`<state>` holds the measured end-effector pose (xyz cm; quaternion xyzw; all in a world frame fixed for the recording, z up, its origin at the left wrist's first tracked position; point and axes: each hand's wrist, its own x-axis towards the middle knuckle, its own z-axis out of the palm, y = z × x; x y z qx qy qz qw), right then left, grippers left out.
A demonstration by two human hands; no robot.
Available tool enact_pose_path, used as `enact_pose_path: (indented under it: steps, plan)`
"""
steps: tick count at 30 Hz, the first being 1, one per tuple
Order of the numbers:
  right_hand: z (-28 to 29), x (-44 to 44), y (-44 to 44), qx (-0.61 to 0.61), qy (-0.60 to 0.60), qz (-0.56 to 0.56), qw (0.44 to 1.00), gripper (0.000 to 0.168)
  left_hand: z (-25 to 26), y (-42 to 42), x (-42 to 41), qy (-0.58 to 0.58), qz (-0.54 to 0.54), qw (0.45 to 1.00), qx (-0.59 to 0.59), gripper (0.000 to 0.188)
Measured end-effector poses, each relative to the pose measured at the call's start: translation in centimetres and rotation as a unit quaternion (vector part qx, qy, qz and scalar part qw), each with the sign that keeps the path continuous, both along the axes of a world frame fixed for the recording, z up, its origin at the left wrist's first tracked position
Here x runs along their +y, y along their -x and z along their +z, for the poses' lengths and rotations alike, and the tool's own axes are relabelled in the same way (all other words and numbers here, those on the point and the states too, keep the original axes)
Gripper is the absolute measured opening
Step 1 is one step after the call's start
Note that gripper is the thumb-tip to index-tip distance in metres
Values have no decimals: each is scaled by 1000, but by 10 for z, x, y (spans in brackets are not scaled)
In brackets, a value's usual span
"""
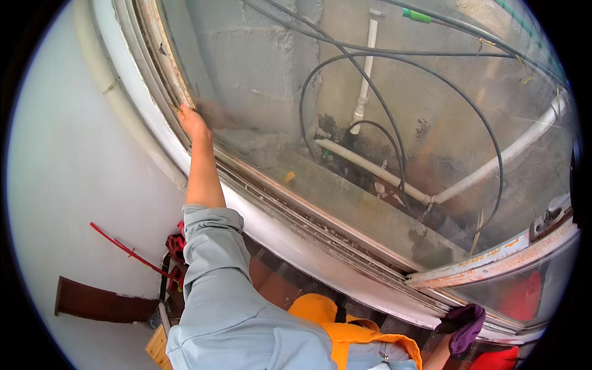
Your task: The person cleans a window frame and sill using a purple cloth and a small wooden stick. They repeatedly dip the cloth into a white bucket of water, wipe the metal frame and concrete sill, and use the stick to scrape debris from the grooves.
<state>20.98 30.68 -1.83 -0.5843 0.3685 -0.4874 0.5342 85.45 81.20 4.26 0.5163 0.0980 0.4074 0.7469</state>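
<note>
My left hand (193, 124) reaches up to the left side of a sliding window's frame (169, 55), with its fingers bent against the frame edge. A thin brownish tip shows beside the fingers; whether I hold it or it belongs to the frame cannot be made out. Low on the right, my right hand (446, 344) holds a bunched purple cloth (468, 326) by the sill, and the cloth covers most of the fingers. Between the hands runs the bottom window track (319, 231), with dirt in its grooves. The glass pane (259, 115) looks smeared.
Beyond the glass are black cables (402, 152), a white pipe (490, 164) and a rough concrete wall (259, 51). A white sash (481, 261) with a latch stands at right. Red tubing (122, 245) leans by the left wall. An orange garment (314, 307) hangs below me.
</note>
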Motion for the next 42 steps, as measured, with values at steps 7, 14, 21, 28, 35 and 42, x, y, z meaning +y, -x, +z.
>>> enact_pose_path:
  steps: [7,14,21,28,35,42]
  plan:
    - [17,-7,12,2,-137,114,984,48,-6,33,-4,-99,-49,993,35,37]
    - [-61,-30,60,-177,-63,-7,982,30,10,111,-46,-122,-186,975,15,26]
    - [-45,48,36,99,63,232,966,9,11,196,-110,-318,-252,914,24,37]
    - [-64,93,9,52,-97,350,930,7,19,276,-187,-441,-394,804,-61,42]
    - [-56,109,8,114,-115,290,943,11,15,347,-289,-386,-515,747,-168,29]
    - [-72,110,15,127,-129,258,949,9,24,385,-337,-421,-550,693,-202,21]
